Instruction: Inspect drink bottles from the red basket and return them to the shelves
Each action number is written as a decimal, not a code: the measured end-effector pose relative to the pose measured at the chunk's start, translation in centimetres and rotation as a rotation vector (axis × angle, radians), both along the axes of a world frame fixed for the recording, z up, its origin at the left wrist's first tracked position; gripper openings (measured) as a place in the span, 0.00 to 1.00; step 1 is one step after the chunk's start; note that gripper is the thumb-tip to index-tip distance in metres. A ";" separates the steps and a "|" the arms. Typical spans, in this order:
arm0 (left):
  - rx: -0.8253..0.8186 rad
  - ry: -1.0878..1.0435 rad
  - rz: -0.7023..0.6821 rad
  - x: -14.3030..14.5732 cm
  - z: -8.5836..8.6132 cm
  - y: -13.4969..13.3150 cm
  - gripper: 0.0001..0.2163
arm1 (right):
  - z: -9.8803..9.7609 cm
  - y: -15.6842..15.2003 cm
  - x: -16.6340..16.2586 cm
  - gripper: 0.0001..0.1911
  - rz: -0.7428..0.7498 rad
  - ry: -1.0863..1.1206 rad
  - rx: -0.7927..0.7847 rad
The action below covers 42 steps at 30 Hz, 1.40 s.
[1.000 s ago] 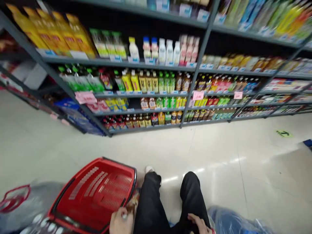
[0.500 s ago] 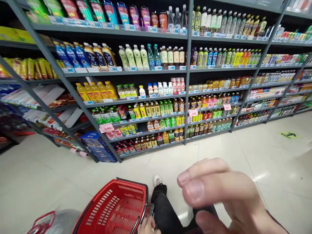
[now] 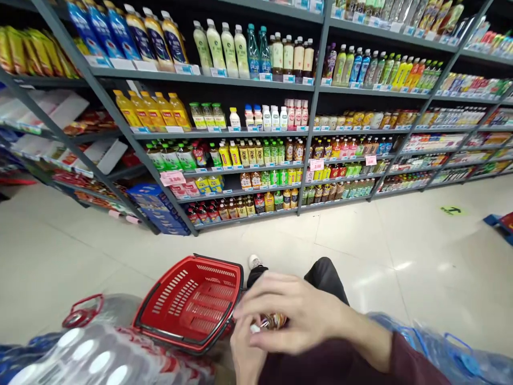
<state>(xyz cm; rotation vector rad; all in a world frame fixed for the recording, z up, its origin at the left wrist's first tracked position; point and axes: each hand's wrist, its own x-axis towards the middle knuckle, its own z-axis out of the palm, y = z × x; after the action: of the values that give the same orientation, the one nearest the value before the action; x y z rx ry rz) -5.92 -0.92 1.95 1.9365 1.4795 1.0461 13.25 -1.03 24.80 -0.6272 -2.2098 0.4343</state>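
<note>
My right hand (image 3: 286, 307) reaches across from the right and lies over my left hand (image 3: 246, 345), in front of my lap. Its fingers are stretched out, with the thumb apart below them. The left hand's fingers are mostly hidden. In the gap between right thumb and fingers shows a small shiny brown thing with a white end (image 3: 273, 321), like a bottle; I cannot tell if it is held. Just left of the hands stands a red shopping basket (image 3: 160, 305) with slotted walls and a black rim; nothing shows inside it.
Drink shelves (image 3: 224, 132) run along the far side, full of bottles and cans. Blue cartons (image 3: 158, 208) stand at their left foot. Shrink-wrapped bottles (image 3: 100, 361) and a large jug with a red handle (image 3: 83, 315) flank the basket. Blue-handled water jugs (image 3: 460, 358) lie lower right.
My right hand has come down and left onto my left hand. The left hand has left the basket's handle. The view has tilted down, showing bottle packs and jugs near me.
</note>
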 end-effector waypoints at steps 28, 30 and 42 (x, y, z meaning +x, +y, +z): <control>-0.799 -1.043 -0.270 3.3 1.8 -4.1 0.37 | -18.0 -0.1 -3.5 0.35 -0.274 1.333 -1.317; -0.730 -1.005 -0.308 3.6 2.4 -4.3 0.45 | -16.8 0.7 -2.6 0.35 -0.226 1.355 -1.311; -0.644 -1.007 -0.385 3.0 2.6 -4.4 0.49 | -16.9 0.6 -1.4 0.36 -0.008 1.286 -1.197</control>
<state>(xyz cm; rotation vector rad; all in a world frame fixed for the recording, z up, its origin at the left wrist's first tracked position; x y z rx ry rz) -2.94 -5.30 4.58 0.9180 0.6848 0.9607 11.87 -0.46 7.88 -0.6219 -0.5641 1.6232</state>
